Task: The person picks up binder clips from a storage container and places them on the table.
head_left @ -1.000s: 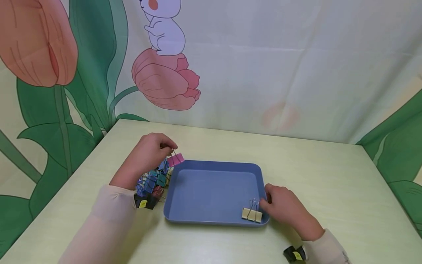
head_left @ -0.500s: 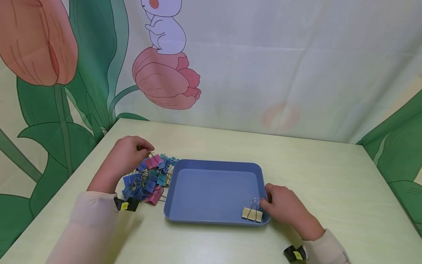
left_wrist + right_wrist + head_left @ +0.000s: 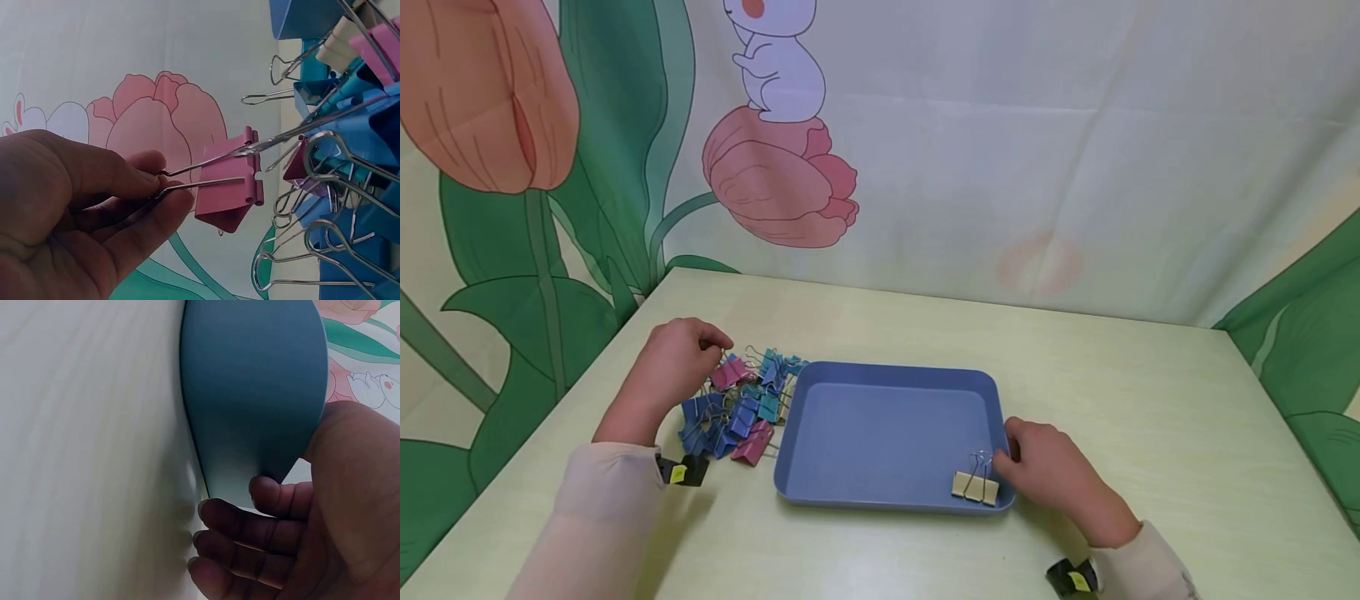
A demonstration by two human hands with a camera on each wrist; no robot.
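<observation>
My left hand (image 3: 673,362) pinches a pink binder clip (image 3: 228,181) by its wire handles, between thumb and fingers. In the head view that pink clip overlaps the back of a pile of binder clips (image 3: 743,412) in blue, teal and pink, left of the tray. At the right side of the blue tray (image 3: 891,496), my right hand (image 3: 1056,467) holds the rim, thumb over it and fingers against the outer wall (image 3: 256,381). A cream binder clip (image 3: 975,488) lies inside the tray's front right corner, close to the right thumb.
The pale wooden table (image 3: 1165,417) extends around the tray, with a printed cloth backdrop (image 3: 970,167) behind it. Another pink clip (image 3: 752,442) lies at the pile's front, its wire handles pointing to the tray's left wall.
My left hand has carried the pink clip leftward from the tray's back left corner to the back of the pile, uncovering more clips. The right hand and tray stay put.
</observation>
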